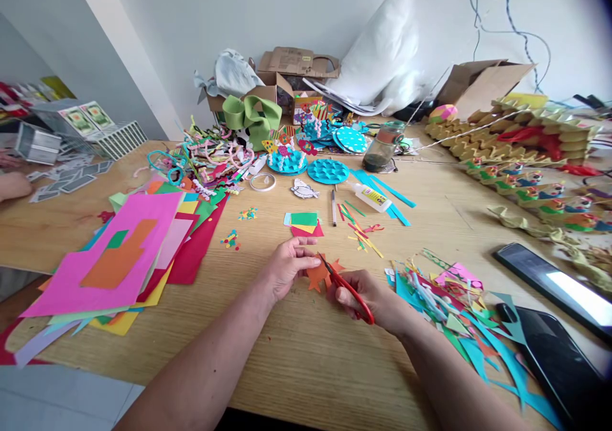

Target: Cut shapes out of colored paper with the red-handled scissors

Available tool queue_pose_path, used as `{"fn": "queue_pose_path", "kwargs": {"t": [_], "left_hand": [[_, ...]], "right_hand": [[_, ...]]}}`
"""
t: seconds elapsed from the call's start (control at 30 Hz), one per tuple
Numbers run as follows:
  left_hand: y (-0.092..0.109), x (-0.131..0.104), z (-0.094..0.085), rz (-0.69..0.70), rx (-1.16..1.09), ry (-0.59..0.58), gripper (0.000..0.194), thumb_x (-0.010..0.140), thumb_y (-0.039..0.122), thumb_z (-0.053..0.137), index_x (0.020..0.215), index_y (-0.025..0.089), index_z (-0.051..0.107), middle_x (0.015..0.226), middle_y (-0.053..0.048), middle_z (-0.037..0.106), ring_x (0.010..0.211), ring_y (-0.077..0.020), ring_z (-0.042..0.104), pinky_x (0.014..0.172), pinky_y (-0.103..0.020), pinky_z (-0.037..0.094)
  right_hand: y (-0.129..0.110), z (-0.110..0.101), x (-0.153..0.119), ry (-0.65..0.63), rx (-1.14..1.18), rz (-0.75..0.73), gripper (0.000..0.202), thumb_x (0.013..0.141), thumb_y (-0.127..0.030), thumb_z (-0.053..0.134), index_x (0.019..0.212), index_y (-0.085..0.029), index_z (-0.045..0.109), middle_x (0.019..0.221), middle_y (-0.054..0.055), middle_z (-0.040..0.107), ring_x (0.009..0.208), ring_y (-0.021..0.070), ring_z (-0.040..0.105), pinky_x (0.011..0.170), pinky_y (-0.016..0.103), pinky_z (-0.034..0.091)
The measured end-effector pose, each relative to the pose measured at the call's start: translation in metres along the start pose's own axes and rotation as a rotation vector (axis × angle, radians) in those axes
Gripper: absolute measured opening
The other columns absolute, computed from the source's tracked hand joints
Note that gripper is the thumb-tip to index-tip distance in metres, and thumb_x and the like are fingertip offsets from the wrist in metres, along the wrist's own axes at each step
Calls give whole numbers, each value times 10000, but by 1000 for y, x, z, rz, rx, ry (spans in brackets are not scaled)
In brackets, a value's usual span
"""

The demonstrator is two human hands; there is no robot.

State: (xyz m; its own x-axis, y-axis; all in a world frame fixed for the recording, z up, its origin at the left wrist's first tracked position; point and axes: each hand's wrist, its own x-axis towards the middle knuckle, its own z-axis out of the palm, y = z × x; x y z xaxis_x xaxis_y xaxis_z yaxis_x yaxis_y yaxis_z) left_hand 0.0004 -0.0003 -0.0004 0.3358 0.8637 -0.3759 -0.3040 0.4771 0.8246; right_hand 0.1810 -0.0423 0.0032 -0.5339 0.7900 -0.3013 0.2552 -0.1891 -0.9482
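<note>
Orange paper with jagged, pointed edges is near the middle of the table, between the hands; the scissors and right fingers hide part of it, so its full outline and long axis cannot be made out. The left hand pinches its upper left edge, thumb and fingers nearly together, the far fingers loosely extended. The right hand is curled closed around the red handles; the scissors slant, blades toward the upper left, handles toward the lower right. How far the blades part is too small to tell. Just beyond the paper are small coloured rectangles, a pen pointing away and a glue bottle on its side. Mixed scraps crowd the right, partly covering a black phone.
</note>
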Motion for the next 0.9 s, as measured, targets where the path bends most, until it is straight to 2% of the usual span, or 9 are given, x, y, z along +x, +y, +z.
{"fn": "queue_pose_path", "kwargs": {"t": [0.9], "left_hand": [[-2,2,-2,-10,-14,-16,511,561,118,755,1031,130,554,701,0,621,606,-123,598,556,-240,438]], "right_hand": [[0,-1,1,-2,8,24,615,659,-755,544,678,-141,504,482,-41,426,411,69,342,394,206,231]]}}
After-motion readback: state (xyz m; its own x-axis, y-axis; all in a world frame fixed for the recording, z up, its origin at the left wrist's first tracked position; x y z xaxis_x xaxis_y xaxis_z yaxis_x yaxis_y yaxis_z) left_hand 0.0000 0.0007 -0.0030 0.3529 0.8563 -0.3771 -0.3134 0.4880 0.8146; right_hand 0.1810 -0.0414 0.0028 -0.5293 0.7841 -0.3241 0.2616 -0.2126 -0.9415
